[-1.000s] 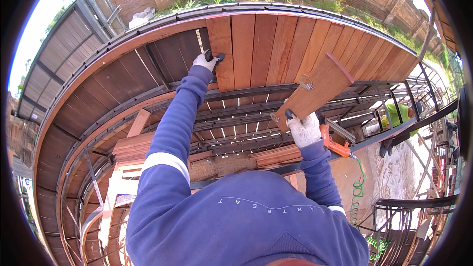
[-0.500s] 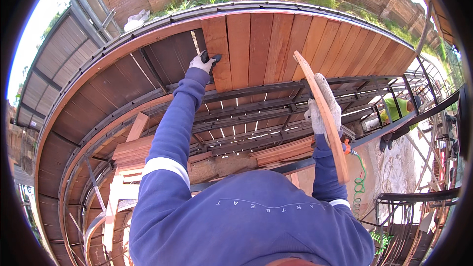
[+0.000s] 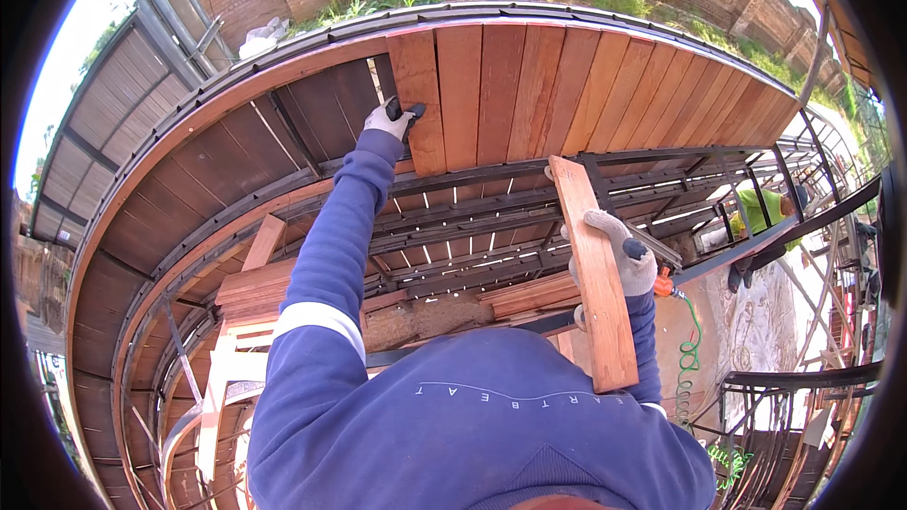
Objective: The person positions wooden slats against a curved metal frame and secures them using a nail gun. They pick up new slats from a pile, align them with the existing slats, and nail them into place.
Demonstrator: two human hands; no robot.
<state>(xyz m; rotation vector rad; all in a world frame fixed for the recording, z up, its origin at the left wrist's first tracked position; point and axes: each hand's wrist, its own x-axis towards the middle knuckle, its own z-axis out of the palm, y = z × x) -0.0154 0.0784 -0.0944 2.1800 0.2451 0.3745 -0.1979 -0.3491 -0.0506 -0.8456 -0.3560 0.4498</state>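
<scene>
My left hand, in a white glove with dark fingertips, is closed at the left edge of the end plank in a row of reddish-brown planks, its thumb on the wood. Some of its fingers are hidden at that edge. My right hand, gloved too, holds a loose wooden board by its sides. The board tilts up in front of my right forearm with its broad face showing. Its far end is just short of the row's near edge. Dark metal rails run beneath.
Dark panels and a black crossbar lie left of the row. Stacked boards sit at lower left. An orange tool with a green coiled hose stands at right. Beyond it, a person in yellow bends among the frames.
My right hand has turned the loose board from edge-on to broad face, bringing its far end nearer and down. My left hand stays at the end plank.
</scene>
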